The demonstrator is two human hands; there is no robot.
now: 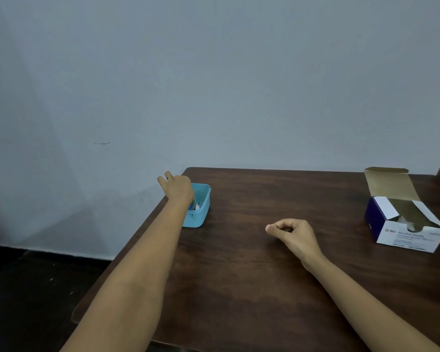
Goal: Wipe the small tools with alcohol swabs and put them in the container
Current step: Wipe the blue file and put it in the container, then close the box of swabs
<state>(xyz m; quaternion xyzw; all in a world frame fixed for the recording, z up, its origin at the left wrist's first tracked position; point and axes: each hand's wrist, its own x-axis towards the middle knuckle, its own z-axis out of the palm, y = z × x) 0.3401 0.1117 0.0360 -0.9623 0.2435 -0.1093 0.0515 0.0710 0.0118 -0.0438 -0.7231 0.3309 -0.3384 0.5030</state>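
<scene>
At the far left corner of the brown surface (252, 270), the left hand (177, 188) is reaching into the blue container (201, 212) holding small tools (196, 206), its grip hidden; the right hand (294, 235) is resting loosely curled, pinching nothing visible, with the opened swab box (404, 224) sitting far right.

We've got the container (200, 209) at the table's (239, 275) far left corner, under our left hand (177, 188), small tools (196, 206) inside it. Right hand (294, 233) sits mid-table, well apart. Swab box (401, 224) lies far right of the right hand, flap up.
</scene>
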